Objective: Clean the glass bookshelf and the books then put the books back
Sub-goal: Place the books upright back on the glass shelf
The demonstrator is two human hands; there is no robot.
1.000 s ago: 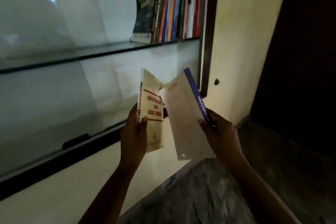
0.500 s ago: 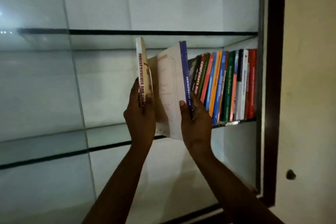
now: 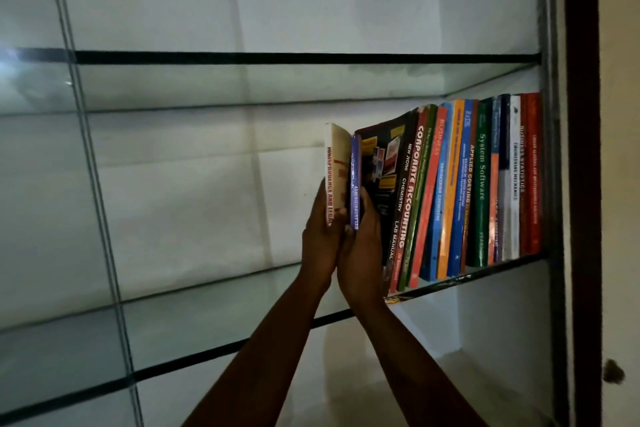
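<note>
step in hand: I read this as the put-back stage. Two books are held at the open left end of the row of books (image 3: 467,184) on the glass shelf (image 3: 207,322).
left grip (image 3: 322,236): clasped round the lower part of the cream book (image 3: 334,166).
right grip (image 3: 363,243): clasped round the purple book (image 3: 355,180), with fingers between it and the dark book (image 3: 381,163).
position: both held books are upright and pressed side by side, just beside the dark book, which leans left toward them. Their lower edges are hidden behind the grips, so I cannot tell whether they rest on the glass.
next move (my judgement): seat both books on the shelf, press them right until the leaning row stands straighter, then release one side at a time.
risk (my judgement): the row may slump left once the support leaves.
</note>
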